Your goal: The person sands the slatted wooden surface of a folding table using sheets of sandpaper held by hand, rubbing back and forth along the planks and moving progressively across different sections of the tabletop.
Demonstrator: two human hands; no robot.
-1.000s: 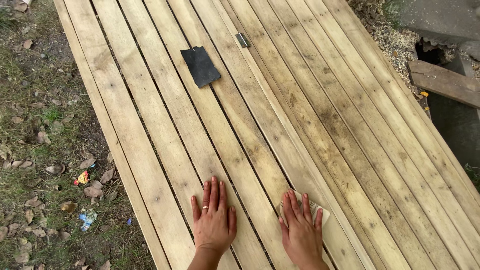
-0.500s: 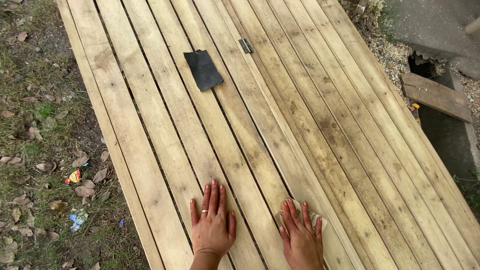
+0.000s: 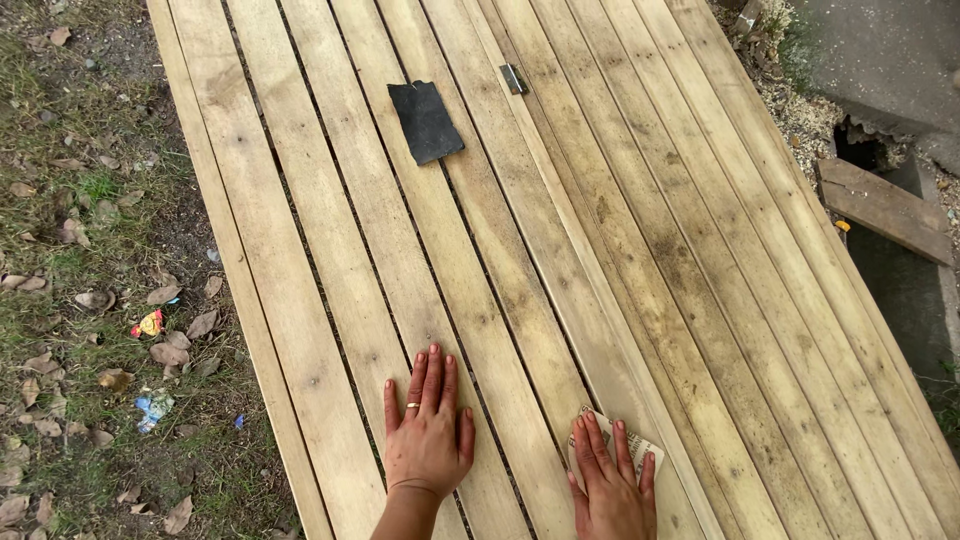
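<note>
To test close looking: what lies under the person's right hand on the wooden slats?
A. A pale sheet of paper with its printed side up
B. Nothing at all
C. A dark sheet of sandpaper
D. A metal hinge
A: the right hand presses flat on a pale printed sheet, while the dark sheet lies far up the slats, untouched.

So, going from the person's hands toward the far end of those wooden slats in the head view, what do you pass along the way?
Near to far: right hand pressing a pale sheet of sandpaper → left hand lying flat on the slats → dark sheet of sandpaper → small metal hinge.
</note>
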